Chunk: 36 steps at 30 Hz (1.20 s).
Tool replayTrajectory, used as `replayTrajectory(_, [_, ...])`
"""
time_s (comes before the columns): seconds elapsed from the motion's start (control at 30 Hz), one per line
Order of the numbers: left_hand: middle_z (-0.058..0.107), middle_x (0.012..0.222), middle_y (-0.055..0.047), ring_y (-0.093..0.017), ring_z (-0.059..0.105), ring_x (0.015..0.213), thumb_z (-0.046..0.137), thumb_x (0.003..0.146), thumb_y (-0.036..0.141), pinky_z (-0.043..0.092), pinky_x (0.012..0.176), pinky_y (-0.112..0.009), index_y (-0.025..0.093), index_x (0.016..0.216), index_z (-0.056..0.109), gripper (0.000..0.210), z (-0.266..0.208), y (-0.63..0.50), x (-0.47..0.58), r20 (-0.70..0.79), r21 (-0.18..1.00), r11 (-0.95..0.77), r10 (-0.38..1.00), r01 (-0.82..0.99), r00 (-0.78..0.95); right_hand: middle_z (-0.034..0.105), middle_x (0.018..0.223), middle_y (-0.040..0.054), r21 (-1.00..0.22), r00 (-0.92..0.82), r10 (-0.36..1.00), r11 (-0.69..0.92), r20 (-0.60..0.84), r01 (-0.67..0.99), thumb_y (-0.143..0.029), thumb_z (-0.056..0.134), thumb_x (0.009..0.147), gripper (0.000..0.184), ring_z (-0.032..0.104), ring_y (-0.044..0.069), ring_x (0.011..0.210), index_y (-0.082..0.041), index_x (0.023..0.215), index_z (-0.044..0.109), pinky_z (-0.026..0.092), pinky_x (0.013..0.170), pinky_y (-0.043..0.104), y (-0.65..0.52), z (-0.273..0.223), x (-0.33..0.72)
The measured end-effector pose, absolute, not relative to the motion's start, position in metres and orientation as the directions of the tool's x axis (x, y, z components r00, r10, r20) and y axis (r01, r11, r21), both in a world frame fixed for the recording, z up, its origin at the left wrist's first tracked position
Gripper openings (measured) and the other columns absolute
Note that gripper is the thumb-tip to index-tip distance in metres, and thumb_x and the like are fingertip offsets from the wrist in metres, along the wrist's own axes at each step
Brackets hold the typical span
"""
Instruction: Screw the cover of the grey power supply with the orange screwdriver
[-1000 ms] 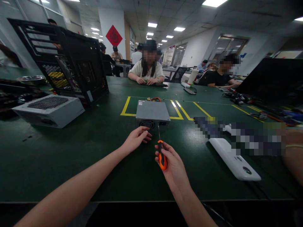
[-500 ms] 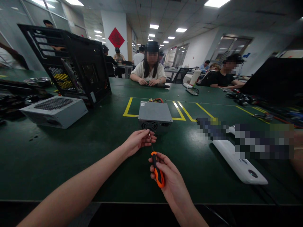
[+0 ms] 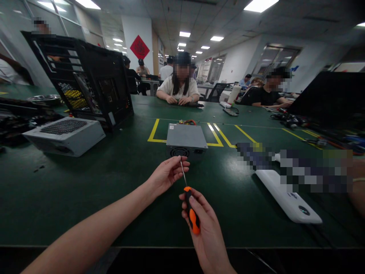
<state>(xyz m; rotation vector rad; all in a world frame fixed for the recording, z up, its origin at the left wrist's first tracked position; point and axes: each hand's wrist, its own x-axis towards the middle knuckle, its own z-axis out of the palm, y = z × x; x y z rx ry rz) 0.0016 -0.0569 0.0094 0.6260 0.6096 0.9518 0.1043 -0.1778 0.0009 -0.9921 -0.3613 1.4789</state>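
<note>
My right hand (image 3: 203, 222) is wrapped round the orange and black handle of a screwdriver (image 3: 193, 220), whose thin shaft points up and away. My left hand (image 3: 171, 173) is closed in a pinch right at the screwdriver's tip. Whether those fingers grip the tip itself or some small part there is too small to make out. Just beyond the left fingertips, a grey computer power supply (image 3: 186, 136) rests on the green table (image 3: 119, 205), its fan side facing me and its coloured cables at the back.
At left stand a second power supply (image 3: 67, 139) and an open black computer case (image 3: 105, 83). A metal bowl (image 3: 45, 99) lies behind. On the right are a white elongated device (image 3: 288, 198), cables and a dark panel (image 3: 330, 99). A person (image 3: 179, 85) sits opposite.
The screwdriver handle and my right hand have shifted slightly down and right. My left hand stays at the tip, moved very little. The power supply stays where it was.
</note>
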Motion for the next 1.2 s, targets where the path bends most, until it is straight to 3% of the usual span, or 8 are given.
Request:
replayTrajectory(0.2, [0.067, 0.079, -0.007, -0.009, 0.065, 0.062, 0.048, 0.089, 0.020, 0.052, 0.049, -0.013, 0.010, 0.088, 0.062, 0.018, 0.013, -0.060, -0.001, -0.198, 0.668, 0.469, 0.860, -0.578, 0.470, 0.066, 0.088, 0.0036, -0.761, 0.139, 0.937, -0.168, -0.322, -0.627, -0.033, 0.073, 0.066, 0.034, 0.056, 0.011, 0.072, -0.019, 0.096, 0.062, 0.045, 0.061, 0.021, -0.178, 0.002, 0.102])
replayTrajectory(0.37, [0.067, 0.083, -0.006, -0.009, 0.064, 0.068, 0.053, 0.085, 0.017, 0.051, 0.054, -0.013, 0.011, 0.089, 0.064, 0.013, 0.012, -0.060, -0.001, -0.167, 0.717, 0.425, 0.874, -0.552, 0.456, 0.066, 0.089, 0.0038, -0.739, 0.136, 0.919, -0.202, -0.370, -0.643, -0.031, 0.078, 0.059, 0.041, 0.057, 0.012, 0.072, -0.019, 0.095, 0.062, 0.046, 0.064, 0.022, -0.180, 0.005, 0.104])
replayTrajectory(0.63, [0.065, 0.079, -0.004, -0.007, 0.061, 0.065, 0.057, 0.083, 0.017, 0.050, 0.058, -0.015, 0.012, 0.087, 0.065, 0.011, 0.009, -0.057, -0.004, -0.149, 0.755, 0.414, 0.863, -0.508, 0.483, 0.067, 0.088, 0.0040, -0.711, 0.104, 0.904, -0.251, -0.415, -0.657, -0.029, 0.075, 0.062, 0.036, 0.057, 0.010, 0.069, -0.019, 0.095, 0.063, 0.046, 0.059, 0.019, -0.183, 0.007, 0.108])
replayTrajectory(0.83, [0.065, 0.090, -0.007, -0.009, 0.062, 0.071, 0.054, 0.085, 0.023, 0.051, 0.059, -0.015, 0.012, 0.100, 0.064, 0.020, 0.008, -0.057, -0.004, -0.130, 0.779, 0.410, 0.845, -0.474, 0.518, 0.067, 0.086, 0.0036, -0.686, 0.100, 0.905, -0.237, -0.413, -0.688, -0.028, 0.075, 0.062, 0.034, 0.056, 0.009, 0.067, -0.019, 0.093, 0.063, 0.045, 0.056, 0.017, -0.180, 0.007, 0.110])
replayTrajectory(1.2, [0.064, 0.088, -0.007, -0.010, 0.061, 0.070, 0.055, 0.085, 0.025, 0.050, 0.060, -0.017, 0.011, 0.099, 0.063, 0.021, 0.002, -0.053, -0.002, -0.190, 0.834, 0.420, 0.826, -0.356, 0.530, 0.067, 0.083, 0.0031, -0.541, 0.171, 0.850, -0.152, -0.499, -0.827, -0.014, 0.070, 0.065, 0.018, 0.059, 0.007, 0.064, -0.017, 0.083, 0.065, 0.048, 0.052, 0.012, -0.143, 0.005, 0.127])
